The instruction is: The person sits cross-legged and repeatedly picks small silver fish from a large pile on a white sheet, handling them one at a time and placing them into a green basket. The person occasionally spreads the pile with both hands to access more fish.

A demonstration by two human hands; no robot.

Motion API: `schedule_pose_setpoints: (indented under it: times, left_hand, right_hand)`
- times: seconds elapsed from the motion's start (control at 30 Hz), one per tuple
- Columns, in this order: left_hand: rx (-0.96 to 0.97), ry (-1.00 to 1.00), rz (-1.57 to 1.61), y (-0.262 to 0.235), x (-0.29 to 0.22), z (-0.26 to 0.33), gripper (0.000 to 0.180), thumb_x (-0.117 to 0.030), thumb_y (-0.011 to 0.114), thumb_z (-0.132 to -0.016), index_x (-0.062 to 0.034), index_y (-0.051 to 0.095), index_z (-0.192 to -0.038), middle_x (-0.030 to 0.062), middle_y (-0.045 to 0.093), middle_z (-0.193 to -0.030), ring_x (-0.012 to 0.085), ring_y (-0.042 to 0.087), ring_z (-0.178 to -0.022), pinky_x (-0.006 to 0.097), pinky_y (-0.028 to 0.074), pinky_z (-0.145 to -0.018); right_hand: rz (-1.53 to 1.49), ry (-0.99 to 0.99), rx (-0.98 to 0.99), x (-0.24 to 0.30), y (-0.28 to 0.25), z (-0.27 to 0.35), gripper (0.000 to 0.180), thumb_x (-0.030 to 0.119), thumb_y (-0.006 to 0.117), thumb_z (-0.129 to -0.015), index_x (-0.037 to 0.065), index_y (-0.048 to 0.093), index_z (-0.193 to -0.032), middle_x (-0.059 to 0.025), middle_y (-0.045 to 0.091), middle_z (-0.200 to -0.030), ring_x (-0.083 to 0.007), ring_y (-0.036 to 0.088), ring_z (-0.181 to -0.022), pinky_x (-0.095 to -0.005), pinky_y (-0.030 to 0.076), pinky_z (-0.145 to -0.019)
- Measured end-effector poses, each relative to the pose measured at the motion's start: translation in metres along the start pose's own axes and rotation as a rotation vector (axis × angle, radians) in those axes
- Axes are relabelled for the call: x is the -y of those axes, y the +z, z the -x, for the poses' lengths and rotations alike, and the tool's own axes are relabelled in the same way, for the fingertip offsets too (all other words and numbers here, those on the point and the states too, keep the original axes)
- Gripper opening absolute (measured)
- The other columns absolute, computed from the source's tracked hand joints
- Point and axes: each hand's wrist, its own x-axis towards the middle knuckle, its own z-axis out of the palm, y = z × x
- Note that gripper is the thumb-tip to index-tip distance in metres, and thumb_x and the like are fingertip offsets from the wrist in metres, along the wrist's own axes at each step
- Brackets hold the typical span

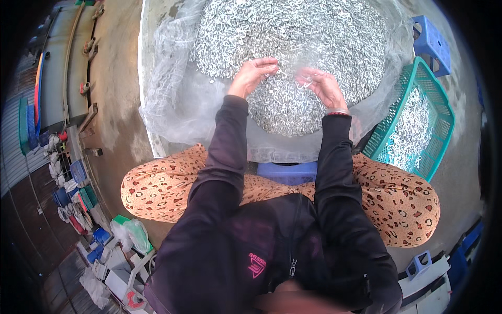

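Note:
A wide heap of small silvery fish (293, 31) lies on pale translucent netting (183, 99) in front of me. Over the near middle of the heap, my left hand (254, 76) has its thumb and fingers pinched, with a small whitish fish at the tips. Just to its right, my right hand (325, 89) is also closed; a small white fish (306, 85) shows between its fingers, whose tips are smeared by motion. The two hands are apart, with fingertips facing each other.
A green perforated basket (442, 137) with many small white fish (410, 133) stands beside my right knee. Behind it is a blue plastic stool (433, 44). Another blue plastic piece (287, 172) sits between my legs. Crates and bags crowd the lower left, and wet concrete floor (117, 94) surrounds the netting.

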Motion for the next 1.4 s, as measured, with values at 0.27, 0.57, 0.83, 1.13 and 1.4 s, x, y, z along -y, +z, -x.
schedule_pose_setpoints:
  times: [0.27,0.57,0.83,1.13,1.4]
  left_hand:
    - [0.319,0.033,0.794,0.015,0.014,-0.011,0.060,-0.004,0.044,-0.086,-0.0008,0.021,-0.141,0.0327,0.035,-0.133,0.0478,0.043,-0.117,0.051,0.038,-0.101]
    - [0.150,0.127,-0.055,0.059,-0.019,0.005,0.064,0.011,0.048,-0.077,-0.0014,0.032,-0.138,0.0185,0.051,-0.128,0.0260,0.054,-0.112,0.034,0.043,-0.096]
    - [0.257,0.330,-0.673,0.090,-0.046,0.020,0.055,-0.025,0.059,-0.088,-0.0110,0.041,-0.137,0.0135,0.048,-0.134,0.0242,0.043,-0.124,0.037,0.031,-0.105]
    - [-0.217,0.217,-1.305,0.016,0.044,-0.045,0.035,-0.018,0.066,-0.075,-0.0095,0.064,-0.108,0.0162,0.057,-0.113,0.0332,0.053,-0.107,0.041,0.044,-0.090]
    - [-0.207,0.379,-1.022,0.046,0.078,-0.039,0.018,-0.015,0.070,-0.072,-0.0063,0.067,-0.088,0.0134,0.061,-0.081,0.0304,0.062,-0.079,0.037,0.049,-0.071]
  right_hand:
    - [-0.806,-0.169,0.232,-0.011,0.000,0.000,0.048,0.000,0.045,-0.083,-0.007,0.036,-0.130,-0.0261,0.046,-0.127,-0.0394,0.047,-0.117,-0.0515,0.036,-0.102]
    - [-0.941,0.062,-0.010,-0.054,0.015,-0.011,0.046,0.022,0.038,-0.093,-0.004,0.032,-0.131,-0.0211,0.040,-0.129,-0.0333,0.041,-0.121,-0.0554,0.030,-0.105]
    - [-0.796,-0.091,0.060,-0.041,0.018,-0.008,0.038,0.022,0.040,-0.096,0.000,0.039,-0.126,-0.0168,0.048,-0.122,-0.0291,0.050,-0.110,-0.0493,0.040,-0.098]
    - [-1.065,-0.243,0.017,-0.015,-0.027,0.009,0.029,0.010,0.044,-0.094,-0.003,0.049,-0.120,-0.0150,0.055,-0.120,-0.0237,0.056,-0.108,-0.0321,0.051,-0.086]
    - [-1.078,-0.099,0.145,-0.013,-0.008,0.008,0.025,0.016,0.046,-0.095,0.004,0.052,-0.115,-0.0084,0.056,-0.088,-0.0157,0.050,-0.068,-0.0298,0.045,-0.062]
